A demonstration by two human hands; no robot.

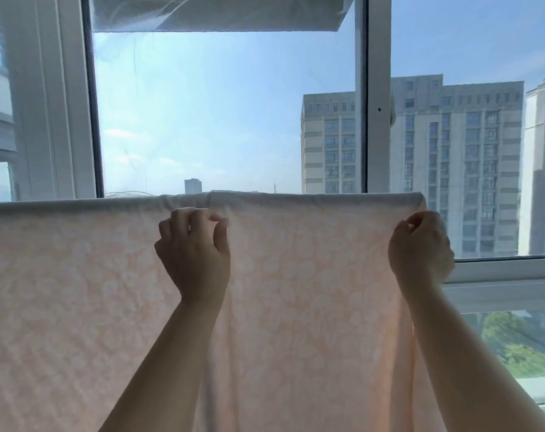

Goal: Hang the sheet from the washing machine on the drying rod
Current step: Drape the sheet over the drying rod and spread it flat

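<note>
Peach cotton with a pale flower print fills the lower half of the head view: the sheet [311,275] is already draped over the drying rod, which is hidden inside the fold that runs across the middle of the frame from the left edge to right of centre. The cloth hangs down from that fold in a broad, fairly flat panel, with long vertical creases between the two forearms.

Both hands are up at the top of the cloth, just under the fold. The left hand [193,254], near the centre of the frame, has its fingers curled and pinches the fabric between thumb and fingertips. The right hand [420,247], at centre right, is closed in a fist on the sheet's right-hand corner, where the cloth ends. Gripping this high, one hand at the edge and one further in, looks meant to pull the cloth taut along the rod and even out the bunching; that is my reading, not something shown.

Behind the sheet stands a large window [227,113] with white frames [378,120], its sill at the lower right. Tall buildings [452,157] and trees show through the glass. Nothing hangs between the hands and the cloth; the frame sits close behind the fold, so there may be little room beyond the rod.
</note>
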